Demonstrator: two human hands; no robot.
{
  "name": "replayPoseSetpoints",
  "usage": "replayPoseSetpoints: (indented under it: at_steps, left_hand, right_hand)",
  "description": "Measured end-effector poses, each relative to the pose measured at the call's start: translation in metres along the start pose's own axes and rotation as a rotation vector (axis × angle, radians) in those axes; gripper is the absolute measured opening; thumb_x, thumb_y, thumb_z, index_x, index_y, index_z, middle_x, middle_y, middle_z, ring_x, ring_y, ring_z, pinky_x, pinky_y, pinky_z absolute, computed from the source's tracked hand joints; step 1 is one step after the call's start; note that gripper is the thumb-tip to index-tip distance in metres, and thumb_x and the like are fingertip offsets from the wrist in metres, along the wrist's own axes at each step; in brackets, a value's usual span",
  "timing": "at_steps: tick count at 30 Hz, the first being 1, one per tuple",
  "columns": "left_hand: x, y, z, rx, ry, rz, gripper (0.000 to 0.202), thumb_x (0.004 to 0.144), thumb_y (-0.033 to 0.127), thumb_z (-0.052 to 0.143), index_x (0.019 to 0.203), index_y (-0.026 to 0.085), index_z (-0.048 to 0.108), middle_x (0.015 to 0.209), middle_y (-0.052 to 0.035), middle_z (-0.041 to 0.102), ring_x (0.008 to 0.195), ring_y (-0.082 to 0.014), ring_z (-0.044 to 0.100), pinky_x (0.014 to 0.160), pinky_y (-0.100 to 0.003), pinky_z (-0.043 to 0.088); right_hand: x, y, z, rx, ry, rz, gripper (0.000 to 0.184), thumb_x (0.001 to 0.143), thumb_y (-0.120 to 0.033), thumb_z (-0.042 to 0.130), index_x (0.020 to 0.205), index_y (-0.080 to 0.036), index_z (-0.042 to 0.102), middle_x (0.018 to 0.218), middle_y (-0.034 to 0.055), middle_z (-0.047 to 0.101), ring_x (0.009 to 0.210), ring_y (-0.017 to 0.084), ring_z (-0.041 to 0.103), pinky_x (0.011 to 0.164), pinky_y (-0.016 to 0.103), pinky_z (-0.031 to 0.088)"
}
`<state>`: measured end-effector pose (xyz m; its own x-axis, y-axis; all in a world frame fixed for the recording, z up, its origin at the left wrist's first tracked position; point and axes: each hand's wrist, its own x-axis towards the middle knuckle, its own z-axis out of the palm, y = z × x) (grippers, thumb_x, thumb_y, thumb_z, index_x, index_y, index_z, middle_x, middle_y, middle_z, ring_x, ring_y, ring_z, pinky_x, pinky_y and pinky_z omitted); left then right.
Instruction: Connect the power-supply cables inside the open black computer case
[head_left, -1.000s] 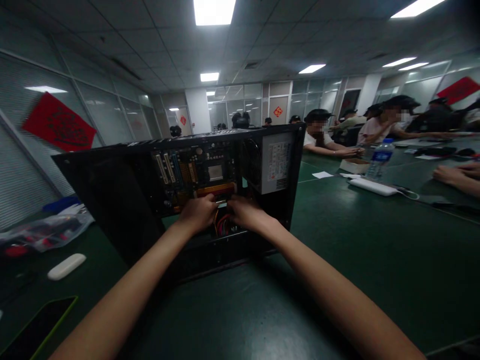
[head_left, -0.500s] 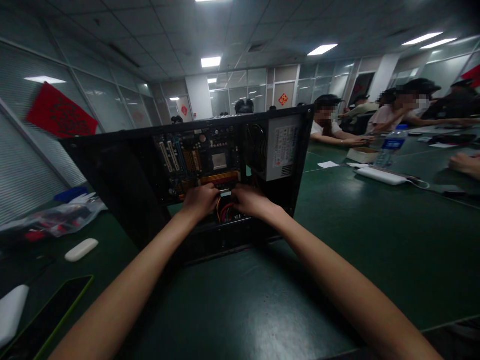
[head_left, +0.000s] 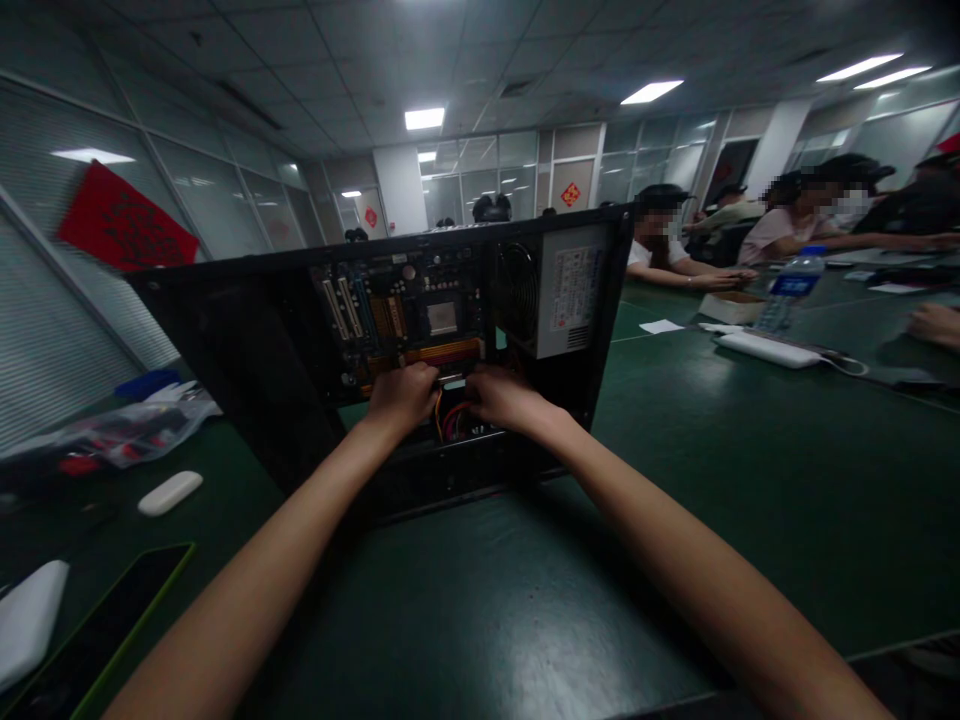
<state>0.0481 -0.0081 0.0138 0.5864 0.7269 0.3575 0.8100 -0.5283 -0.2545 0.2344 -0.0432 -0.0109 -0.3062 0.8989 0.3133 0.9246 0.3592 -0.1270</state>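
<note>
An open black computer case (head_left: 247, 330) stands on its side on the green table, its inside facing me. A motherboard (head_left: 416, 310) with a square metallic chip and pale and blue slots is fixed in it. At the upper right sits the silver power supply (head_left: 574, 295) with a round fan. My left hand (head_left: 405, 397) is closed by the board's lower edge, just under the orange and yellow slots. Level with it, my right hand (head_left: 502, 397) is closed too. A thin bright strip shows between them. What the fingers grip is hidden. Coloured cables (head_left: 456, 418) hang below.
At left lie a clear plastic bag (head_left: 157, 425), a white oval case (head_left: 171, 493) and a phone with a green edge (head_left: 112, 620). A water bottle (head_left: 791, 285), small box (head_left: 731, 307) and white power strip (head_left: 769, 349) stand at right. Other people sit beyond.
The view has shifted slightly, so everything sits a little further right. Both hands stay at the same spot in the case, closed as before.
</note>
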Motion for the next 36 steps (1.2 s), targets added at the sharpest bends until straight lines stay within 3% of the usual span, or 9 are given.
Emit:
replayPoseSetpoints:
  at_steps: [17, 22, 30, 36]
  left_hand:
    - [0.002, 0.000, 0.002, 0.034, -0.010, 0.006, 0.029, 0.093, 0.029, 0.047, 0.099, 0.018, 0.074, 0.101, -0.0100, 0.073, 0.091, -0.0305, 0.071, 0.068, -0.036, 0.054]
    - [0.005, 0.000, 0.004, 0.036, -0.026, -0.001, 0.032, 0.094, 0.029, 0.046, 0.099, 0.018, 0.075, 0.101, -0.0123, 0.074, 0.091, -0.0318, 0.071, 0.071, -0.038, 0.054]
    - [0.006, -0.001, 0.007, 0.022, -0.016, -0.019, 0.031, 0.092, 0.029, 0.047, 0.095, 0.018, 0.076, 0.098, -0.0125, 0.075, 0.090, -0.0321, 0.072, 0.070, -0.037, 0.054]
    - [0.005, -0.004, 0.010, -0.004, -0.003, -0.007, 0.032, 0.093, 0.030, 0.047, 0.095, 0.019, 0.076, 0.096, -0.0124, 0.075, 0.089, -0.0310, 0.072, 0.070, -0.036, 0.053]
  right_hand:
    - [0.001, 0.000, 0.002, -0.002, 0.002, 0.007, 0.014, 0.087, -0.022, 0.063, 0.099, -0.017, 0.069, 0.111, 0.0102, 0.064, 0.097, 0.022, 0.063, 0.076, 0.028, 0.045]
    - [-0.001, -0.002, -0.001, -0.153, 0.148, -0.008, 0.013, 0.088, -0.023, 0.063, 0.095, -0.015, 0.070, 0.123, 0.0154, 0.059, 0.115, 0.030, 0.054, 0.092, 0.037, 0.043]
    - [0.001, -0.012, -0.006, -0.151, 0.064, -0.088, 0.019, 0.096, -0.017, 0.049, 0.106, -0.014, 0.065, 0.113, 0.0117, 0.061, 0.094, 0.021, 0.063, 0.074, 0.029, 0.044]
    - [0.027, 0.002, -0.003, -0.185, 0.022, -0.230, 0.018, 0.096, -0.016, 0.052, 0.110, -0.012, 0.062, 0.117, 0.0126, 0.059, 0.097, 0.021, 0.062, 0.075, 0.028, 0.043]
